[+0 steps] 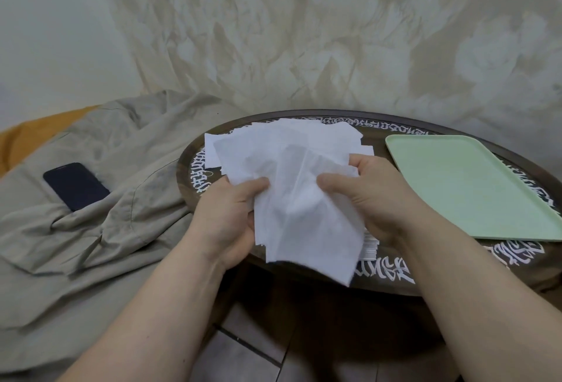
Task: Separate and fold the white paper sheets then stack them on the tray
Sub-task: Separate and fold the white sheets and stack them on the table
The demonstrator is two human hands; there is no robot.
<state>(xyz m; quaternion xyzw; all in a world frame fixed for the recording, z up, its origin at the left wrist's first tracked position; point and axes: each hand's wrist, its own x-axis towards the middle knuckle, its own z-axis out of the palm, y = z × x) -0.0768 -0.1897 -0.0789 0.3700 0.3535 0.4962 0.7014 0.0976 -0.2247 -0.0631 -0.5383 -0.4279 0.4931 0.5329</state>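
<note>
Both bare forearms enter from the lower edge. Left hand grips the left side of a bunch of thin white paper sheets, thumb on top, fingers curled beneath. Right hand pinches the right side of the same bunch, thumb pressed onto the upper sheet. Sheets are raised above the near edge of a round dark wooden table with white script lettering; more white sheets lie on the table behind them. Pale green rectangular plastic tray rests on the table's right part, apart from the sheets. Dark smartphone lies on rumpled grey-beige cloth to the left.
</note>
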